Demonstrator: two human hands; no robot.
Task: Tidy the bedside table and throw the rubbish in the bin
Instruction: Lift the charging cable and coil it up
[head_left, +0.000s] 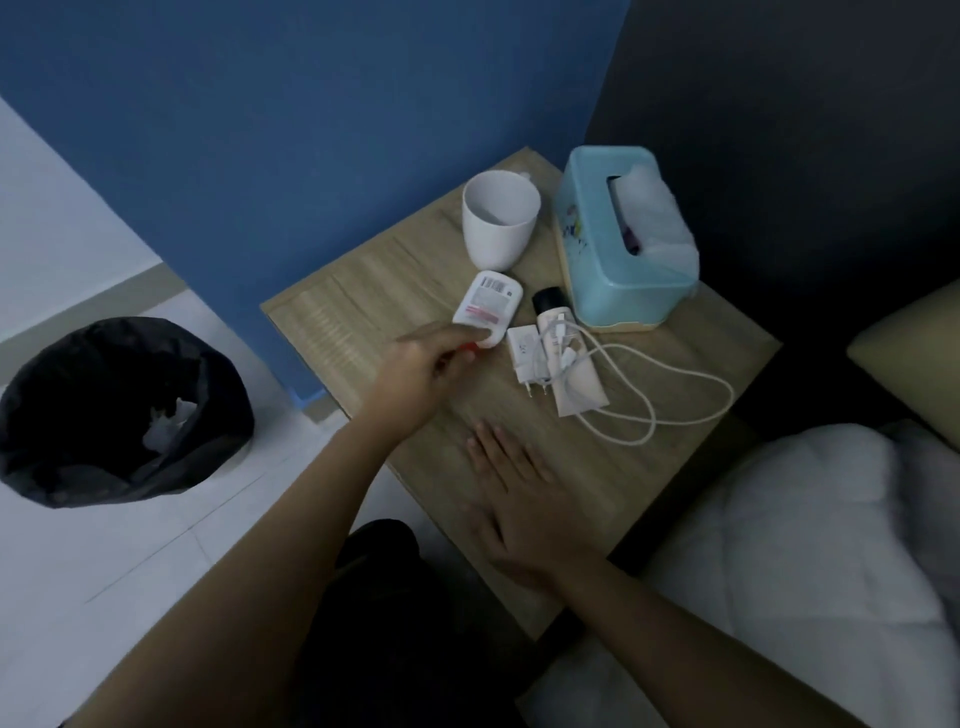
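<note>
The left hand (421, 364) pinches a flat white plastic tube (485, 307) on the wood-grain desk (363, 306). The right hand (519, 499) lies flat, fingers (488, 441) spread, empty, near the front edge.

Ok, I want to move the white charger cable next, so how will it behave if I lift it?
The cable lies in loose loops, so it is probably floppy and will trail. It crosses the cream tube beside the adapter, so lifting may drag those along. It looks light.
</note>
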